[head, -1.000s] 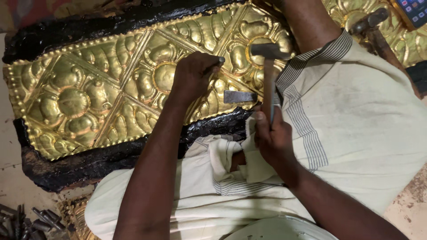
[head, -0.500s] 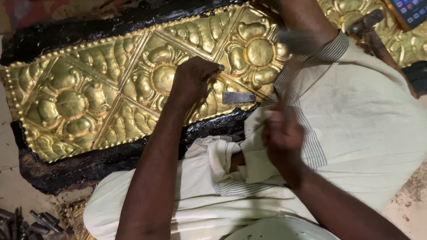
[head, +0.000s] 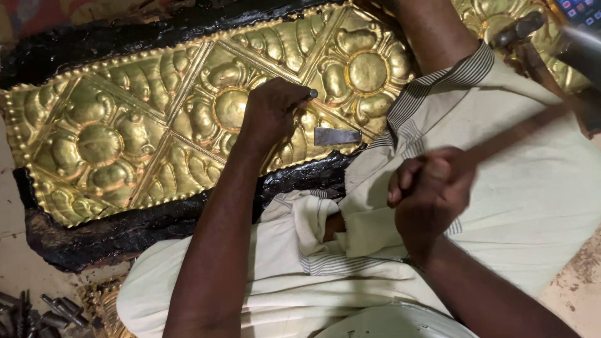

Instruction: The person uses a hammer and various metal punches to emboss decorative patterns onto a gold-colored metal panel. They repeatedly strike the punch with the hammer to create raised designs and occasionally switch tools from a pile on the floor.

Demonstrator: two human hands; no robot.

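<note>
Gilded sheet metal (head: 156, 144), embossed with rosettes inside diagonal ribs and a beaded border, fills the upper left and centre of the frame, bedded on a black pitch-like slab (head: 113, 235) that shows along its lower and upper edges. Relief looks already raised over nearly the whole visible sheet; judging by that, what remains is detail work around the rosette near centre. The left hand (head: 272, 116) rests on the sheet there, fingers closed around a slim steel punch (head: 311, 94) whose top pokes out above the knuckles; its tip is hidden under the hand. The right hand (head: 432, 194), at centre right over the cream cloth (head: 532, 188) on the lap, is clenched on a hammer handle (head: 519, 128) that runs blurred toward the upper right; the head (head: 579, 50) is a grey smear near the frame edge, well apart from the punch. A small flat steel piece (head: 337, 136) lies on the sheet just right of the left hand. A second embossed panel (head: 488, 19) sits at the upper right. Spare punches (head: 44, 310) lie at the lower left. No packages or labels; only a screen corner (head: 579, 9) at the upper right, too cropped to read.
</note>
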